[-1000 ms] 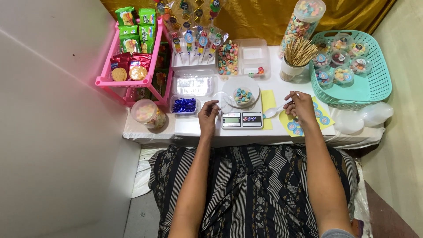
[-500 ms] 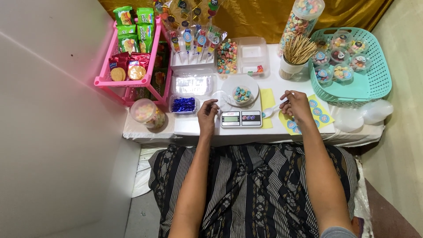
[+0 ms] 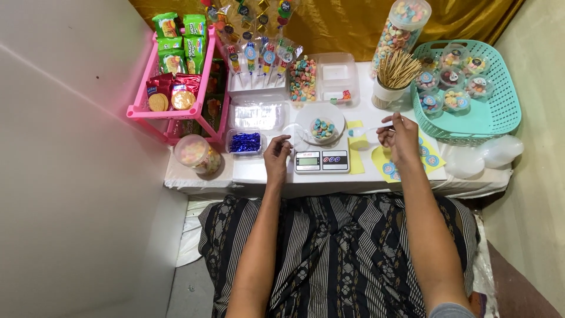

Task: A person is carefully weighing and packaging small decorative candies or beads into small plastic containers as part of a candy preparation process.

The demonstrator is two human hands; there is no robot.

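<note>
Here the person sits at a low white tabletop [image 3: 259,172] crowded with sweets. A small digital scale [image 3: 322,160] stands at the front edge between the two hands, and on its round white platform sits a little clear cup of pastel candies [image 3: 322,128]. The left hand [image 3: 278,154] rests just left of the scale, fingers curled loosely; whether it pinches anything I cannot tell. The right hand [image 3: 399,136] is raised a little right of the scale, its fingertips closed on the handle of a clear plastic spoon [image 3: 366,131] that reaches toward the cup. Yellow sticker sheets [image 3: 428,158] lie under that hand. Farther back stand a tub of wooden sticks [image 3: 393,73], a tall jar of candy [image 3: 400,29], and an open clear box of candies [image 3: 306,76]. A teal basket [image 3: 494,118] of filled lidded cups sits at the right, a pink rack [image 3: 154,112] of snack packets at the left, with a small tray of blue twist ties [image 3: 245,142] beside it.
</note>
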